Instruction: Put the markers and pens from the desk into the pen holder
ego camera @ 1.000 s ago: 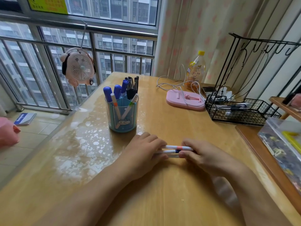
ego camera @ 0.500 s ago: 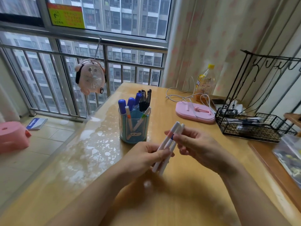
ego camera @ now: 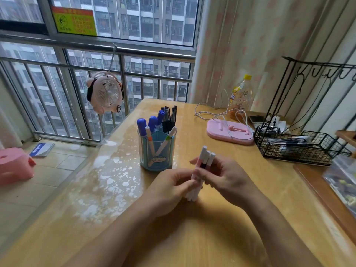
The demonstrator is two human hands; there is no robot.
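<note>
You can't read the yellow-green window sticker, the bottle label or the blue booklet: all too blurred.

The glossy wooden counter carries a blue pen holder near its middle, a pink stand and a drink bottle farther back, and a black wire basket at the right.

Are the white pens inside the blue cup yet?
No, both the left hand and right hand hold the white pens upright above the desk, beside the blue cup.
</note>
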